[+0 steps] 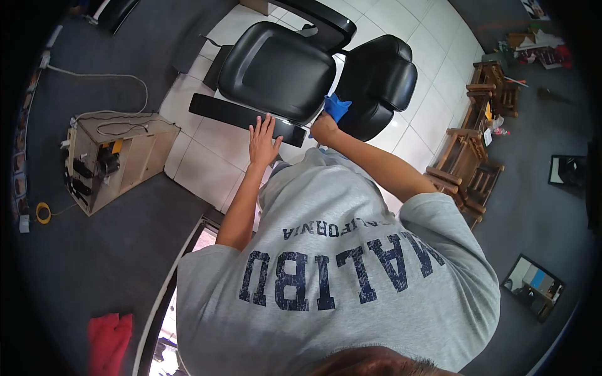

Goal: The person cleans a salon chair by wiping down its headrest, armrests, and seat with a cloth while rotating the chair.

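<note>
A black padded barber chair stands in front of me, its seat (276,69) and its backrest (376,84) both in view. My left hand (263,141) lies flat on the near armrest (226,116), fingers stretched out. Beside the joint between seat and backrest, my right hand (324,128) is closed around a blue cloth (337,108), which bunches out above the fist. The cloth is close to the backrest's lower edge; I cannot tell if it touches. The far armrest (326,22) lies across the seat.
At the left a wooden cabinet (135,160) carries clippers and cables. Wooden chairs (461,166) line the right wall, with a framed mirror (535,285) nearby. A red cloth (110,341) hangs at lower left. White tiles (213,150) cover the floor.
</note>
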Demonstrator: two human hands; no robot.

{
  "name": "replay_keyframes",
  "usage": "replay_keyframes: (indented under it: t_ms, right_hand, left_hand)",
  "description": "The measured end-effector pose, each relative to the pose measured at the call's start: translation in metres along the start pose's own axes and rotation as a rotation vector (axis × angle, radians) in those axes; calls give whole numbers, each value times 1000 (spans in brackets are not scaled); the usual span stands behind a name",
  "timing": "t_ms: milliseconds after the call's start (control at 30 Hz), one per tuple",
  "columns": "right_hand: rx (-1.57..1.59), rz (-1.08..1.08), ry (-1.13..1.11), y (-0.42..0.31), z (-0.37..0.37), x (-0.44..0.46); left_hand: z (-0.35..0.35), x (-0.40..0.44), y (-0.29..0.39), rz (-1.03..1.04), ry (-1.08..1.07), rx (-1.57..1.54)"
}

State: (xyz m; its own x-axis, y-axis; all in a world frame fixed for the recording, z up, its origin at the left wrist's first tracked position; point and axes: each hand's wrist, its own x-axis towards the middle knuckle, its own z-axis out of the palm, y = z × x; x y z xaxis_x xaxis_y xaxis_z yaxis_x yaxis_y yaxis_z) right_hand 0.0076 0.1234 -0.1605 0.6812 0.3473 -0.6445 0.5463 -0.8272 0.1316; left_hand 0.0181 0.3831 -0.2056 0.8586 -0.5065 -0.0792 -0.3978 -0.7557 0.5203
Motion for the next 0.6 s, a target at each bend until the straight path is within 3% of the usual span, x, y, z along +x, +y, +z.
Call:
replay_keyframes:
  t_ms: [200,333,433,600]
  right_hand:
    - [-63,-131,135,16,-54,-96]
    - [-138,-136,250,18,-69,-113]
    - [-49,-94,189,6,-65,-74]
    - [-123,-25,350,-8,30,9]
  left_hand:
    - [2,1,-7,9,-2,-57]
    - [2,0,-8,12,-6,-80]
    - [1,0,-8,6,-6,-90]
    - [0,1,-8,-4,-38,-98]
